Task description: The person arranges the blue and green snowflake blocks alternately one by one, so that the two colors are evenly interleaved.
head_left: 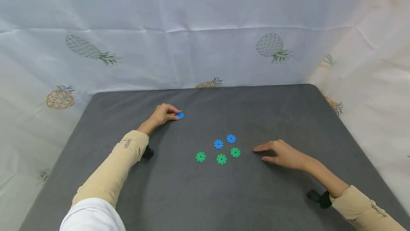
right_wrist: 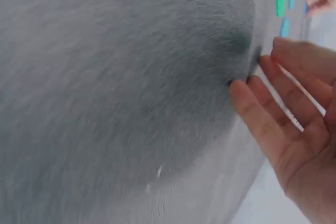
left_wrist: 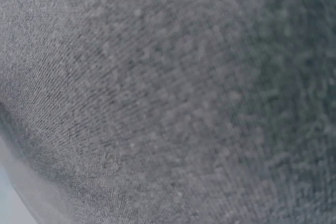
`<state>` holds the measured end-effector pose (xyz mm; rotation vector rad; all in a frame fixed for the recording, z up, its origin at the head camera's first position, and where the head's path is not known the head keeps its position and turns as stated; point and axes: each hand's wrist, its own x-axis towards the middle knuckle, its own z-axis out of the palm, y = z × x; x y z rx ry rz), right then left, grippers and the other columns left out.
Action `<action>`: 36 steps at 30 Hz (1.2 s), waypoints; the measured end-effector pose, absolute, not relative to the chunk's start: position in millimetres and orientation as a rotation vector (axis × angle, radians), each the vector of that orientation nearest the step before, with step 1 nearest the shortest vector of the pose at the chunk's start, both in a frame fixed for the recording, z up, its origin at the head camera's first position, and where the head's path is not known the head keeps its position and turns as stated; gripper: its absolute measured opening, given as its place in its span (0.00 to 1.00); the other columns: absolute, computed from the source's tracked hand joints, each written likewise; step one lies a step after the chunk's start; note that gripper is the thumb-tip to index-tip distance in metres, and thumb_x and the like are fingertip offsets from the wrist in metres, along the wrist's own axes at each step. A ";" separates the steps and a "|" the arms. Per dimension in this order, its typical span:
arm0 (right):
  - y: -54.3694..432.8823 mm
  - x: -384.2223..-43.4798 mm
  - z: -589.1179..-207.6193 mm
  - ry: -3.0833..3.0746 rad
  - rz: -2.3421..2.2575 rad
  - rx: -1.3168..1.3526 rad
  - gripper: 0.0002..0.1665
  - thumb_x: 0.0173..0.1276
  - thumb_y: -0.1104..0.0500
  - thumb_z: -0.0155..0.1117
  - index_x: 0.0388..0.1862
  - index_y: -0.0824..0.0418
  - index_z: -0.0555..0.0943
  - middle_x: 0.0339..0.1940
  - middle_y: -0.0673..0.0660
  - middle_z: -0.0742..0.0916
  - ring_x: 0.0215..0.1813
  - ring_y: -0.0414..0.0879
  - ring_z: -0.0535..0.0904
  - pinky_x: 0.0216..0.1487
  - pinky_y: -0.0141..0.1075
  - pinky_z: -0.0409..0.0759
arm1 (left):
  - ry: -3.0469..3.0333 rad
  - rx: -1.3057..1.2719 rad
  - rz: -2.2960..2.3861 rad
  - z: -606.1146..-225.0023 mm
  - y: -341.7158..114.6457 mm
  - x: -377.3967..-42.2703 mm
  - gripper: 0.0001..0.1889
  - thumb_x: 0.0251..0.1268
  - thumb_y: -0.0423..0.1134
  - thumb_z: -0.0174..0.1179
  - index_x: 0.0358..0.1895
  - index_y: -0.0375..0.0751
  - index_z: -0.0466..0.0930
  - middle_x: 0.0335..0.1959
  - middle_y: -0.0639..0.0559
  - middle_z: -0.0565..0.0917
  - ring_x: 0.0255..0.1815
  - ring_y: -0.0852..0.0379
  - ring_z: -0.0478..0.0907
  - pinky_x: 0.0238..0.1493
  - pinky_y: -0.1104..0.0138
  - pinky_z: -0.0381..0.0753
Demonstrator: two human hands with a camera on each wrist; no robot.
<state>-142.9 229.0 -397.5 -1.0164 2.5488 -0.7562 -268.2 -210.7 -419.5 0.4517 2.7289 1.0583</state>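
Note:
In the head view, my left hand (head_left: 162, 114) pinches a blue notched disc (head_left: 180, 116) between thumb and fingers, toward the back left of the table. My right hand (head_left: 283, 153) is near the tabletop on the right, fingers extended and holding nothing. To its left lie two more blue discs (head_left: 231, 138) and three green discs (head_left: 235, 152), flat and apart from one another. The right wrist view shows the right hand (right_wrist: 294, 124) with loosely bent fingers and a bare palm. The left wrist view shows only blurred cloth, with no hand in it.
A dark grey cloth (head_left: 179, 195) covers the table, whose back edge meets a white curtain (head_left: 192, 6) printed with pineapples. Black wrist straps with small devices (head_left: 320, 199) sit below both forearms, close to the cloth.

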 end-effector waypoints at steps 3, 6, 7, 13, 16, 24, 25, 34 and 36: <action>227.7 -147.7 -399.6 2.571 -0.836 -0.947 0.18 0.63 0.65 0.67 0.53 0.65 0.83 0.48 0.57 0.87 0.49 0.50 0.82 0.46 0.42 0.80 | 2.728 0.480 1.044 -420.2 -211.4 -269.1 0.16 0.58 0.29 0.66 0.51 0.30 0.82 0.51 0.36 0.82 0.53 0.42 0.78 0.52 0.54 0.78; 225.0 -149.8 -403.4 2.566 -0.972 -0.859 0.17 0.64 0.64 0.67 0.51 0.66 0.83 0.43 0.56 0.87 0.41 0.42 0.82 0.41 0.36 0.80 | 2.747 0.543 1.013 -420.0 -212.1 -269.5 0.16 0.58 0.29 0.66 0.50 0.29 0.83 0.50 0.36 0.82 0.52 0.41 0.78 0.52 0.54 0.78; 224.5 -150.4 -405.0 2.543 -1.032 -0.833 0.16 0.64 0.64 0.66 0.51 0.66 0.83 0.42 0.56 0.87 0.40 0.41 0.82 0.41 0.35 0.80 | 2.754 0.559 1.007 -419.8 -212.2 -269.8 0.16 0.57 0.29 0.67 0.50 0.29 0.83 0.50 0.36 0.83 0.52 0.41 0.78 0.52 0.54 0.77; 220.0 -153.9 -419.1 2.223 -1.474 -0.686 0.20 0.66 0.67 0.63 0.56 0.75 0.77 0.46 0.70 0.84 0.43 0.41 0.83 0.43 0.32 0.82 | 2.794 0.624 0.990 -419.1 -211.0 -270.9 0.15 0.56 0.29 0.67 0.48 0.28 0.84 0.47 0.37 0.84 0.51 0.41 0.79 0.52 0.53 0.77; 216.2 -155.3 -424.9 2.105 -1.564 -0.606 0.22 0.67 0.67 0.62 0.58 0.76 0.75 0.51 0.73 0.82 0.46 0.40 0.83 0.45 0.32 0.81 | 2.797 0.621 0.990 -419.5 -211.0 -271.3 0.15 0.57 0.29 0.67 0.47 0.29 0.84 0.48 0.37 0.83 0.51 0.41 0.79 0.52 0.53 0.77; 202.6 -157.9 -430.7 2.005 -1.612 -0.447 0.28 0.64 0.66 0.66 0.61 0.76 0.73 0.58 0.72 0.78 0.51 0.42 0.82 0.50 0.32 0.79 | 2.796 0.597 1.000 -420.1 -211.3 -270.0 0.14 0.56 0.28 0.68 0.47 0.29 0.84 0.47 0.36 0.84 0.50 0.41 0.79 0.52 0.53 0.77; 201.3 -158.1 -430.9 2.003 -1.613 -0.430 0.28 0.64 0.66 0.66 0.61 0.76 0.73 0.59 0.72 0.78 0.52 0.42 0.81 0.50 0.32 0.79 | 2.794 0.595 1.001 -420.0 -211.2 -269.9 0.14 0.56 0.28 0.68 0.47 0.29 0.84 0.47 0.36 0.84 0.51 0.41 0.79 0.52 0.53 0.77; 194.6 -163.9 -428.9 2.130 -1.445 -0.559 0.25 0.61 0.64 0.69 0.57 0.71 0.78 0.53 0.65 0.83 0.50 0.47 0.81 0.49 0.30 0.79 | 2.781 0.571 0.981 -417.9 -212.7 -270.6 0.14 0.57 0.30 0.68 0.48 0.31 0.84 0.47 0.38 0.84 0.51 0.42 0.80 0.52 0.53 0.77; 193.8 -165.7 -428.0 2.147 -1.416 -0.615 0.24 0.60 0.65 0.70 0.56 0.71 0.79 0.52 0.65 0.84 0.50 0.48 0.81 0.49 0.31 0.78 | 2.779 0.568 0.985 -417.4 -212.4 -270.6 0.14 0.57 0.30 0.67 0.47 0.31 0.85 0.47 0.38 0.84 0.50 0.43 0.80 0.52 0.53 0.77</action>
